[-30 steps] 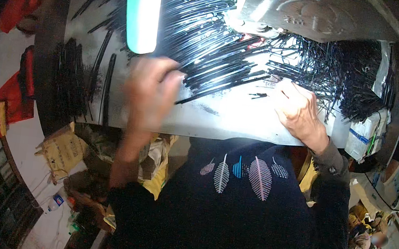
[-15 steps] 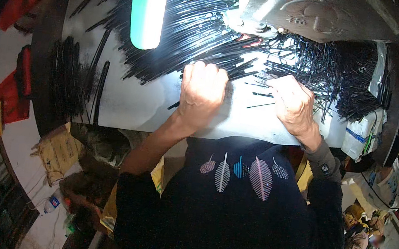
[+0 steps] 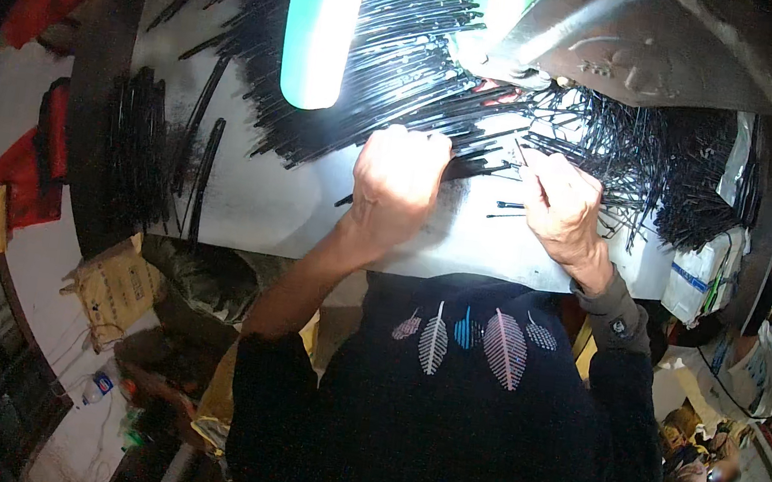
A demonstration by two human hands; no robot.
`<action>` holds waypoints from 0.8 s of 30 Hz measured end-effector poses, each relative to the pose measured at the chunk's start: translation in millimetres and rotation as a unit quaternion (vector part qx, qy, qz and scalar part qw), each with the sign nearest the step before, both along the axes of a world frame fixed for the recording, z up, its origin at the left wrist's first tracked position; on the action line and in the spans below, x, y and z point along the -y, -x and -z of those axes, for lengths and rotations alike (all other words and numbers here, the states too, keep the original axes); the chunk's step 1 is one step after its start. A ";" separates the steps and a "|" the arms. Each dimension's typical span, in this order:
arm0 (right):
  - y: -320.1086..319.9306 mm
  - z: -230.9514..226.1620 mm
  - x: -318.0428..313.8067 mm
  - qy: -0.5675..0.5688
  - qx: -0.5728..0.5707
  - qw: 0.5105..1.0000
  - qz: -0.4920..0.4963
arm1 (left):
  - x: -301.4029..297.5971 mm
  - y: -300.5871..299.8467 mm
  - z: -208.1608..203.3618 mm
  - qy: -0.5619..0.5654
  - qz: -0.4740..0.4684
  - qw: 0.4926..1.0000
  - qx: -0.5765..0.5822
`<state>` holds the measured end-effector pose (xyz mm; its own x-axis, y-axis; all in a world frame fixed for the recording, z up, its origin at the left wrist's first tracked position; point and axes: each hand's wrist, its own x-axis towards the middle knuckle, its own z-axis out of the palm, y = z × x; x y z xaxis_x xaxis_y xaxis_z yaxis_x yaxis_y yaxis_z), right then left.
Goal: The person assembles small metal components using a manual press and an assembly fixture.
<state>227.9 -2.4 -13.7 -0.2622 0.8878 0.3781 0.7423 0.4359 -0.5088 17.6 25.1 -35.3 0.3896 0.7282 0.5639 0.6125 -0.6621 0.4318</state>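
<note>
Pale worktop [image 3: 254,209] spreads below the fingers, strongly lit by a long lamp [image 3: 321,28] beyond the left ones. Well to the left of the left fingers lies a small bunch of thin black rods [image 3: 137,150]; the main pile [image 3: 294,122] fans out just beyond them. Left hand [image 3: 399,179] has its fingers curled inward, knuckles upward; whether it grips rods, I cannot tell. Right hand [image 3: 565,211] brings thumb and forefinger close together; I cannot tell if they pinch a rod. Beyond its fingers, tangled rods [image 3: 634,137] lie crossed.

In my judgement, good handling needs light fingertips, few rods at once, ends kept parallel.

About writing: the tan sack [image 3: 116,293] nearer the body than the left fingers bears unreadable print; the metal cover [image 3: 683,61] beyond the right fingers has raised marks; the white carton [image 3: 692,286] to their right shows a blue band.
</note>
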 end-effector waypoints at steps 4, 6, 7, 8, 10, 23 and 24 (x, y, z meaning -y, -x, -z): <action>0.5 -2.1 0.9 0.029 -0.040 0.999 0.015 | -4.8 -0.3 -4.6 -0.025 0.013 1.000 -0.004; 2.6 -3.5 0.5 0.024 -0.048 0.998 0.020 | -5.7 -1.7 -11.1 -0.048 0.008 0.999 0.000; 5.3 -6.0 0.5 0.052 -0.086 0.995 0.026 | -6.3 -3.2 -15.2 -0.011 0.005 0.999 0.046; 8.3 -8.5 -0.4 0.079 -0.124 0.989 0.032 | -7.0 -4.5 -17.9 0.025 0.003 0.995 0.091; 15.0 -12.1 -6.4 0.063 -0.126 0.990 0.033 | -11.0 -4.1 -20.7 0.054 -0.012 0.992 0.114; 30.0 -15.3 -28.9 0.148 -0.219 0.963 0.054 | -19.3 4.9 -30.1 0.326 -0.034 0.912 0.248; 30.0 -13.9 -29.0 0.148 -0.219 0.963 0.054 | -19.2 3.4 -30.2 0.258 -0.037 0.936 0.237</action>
<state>197.9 26.5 0.2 -0.0348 0.9868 0.1584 0.4618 0.1564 -0.8731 14.2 44.3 -5.1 0.1235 0.9662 0.2263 0.3077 -0.2541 0.9169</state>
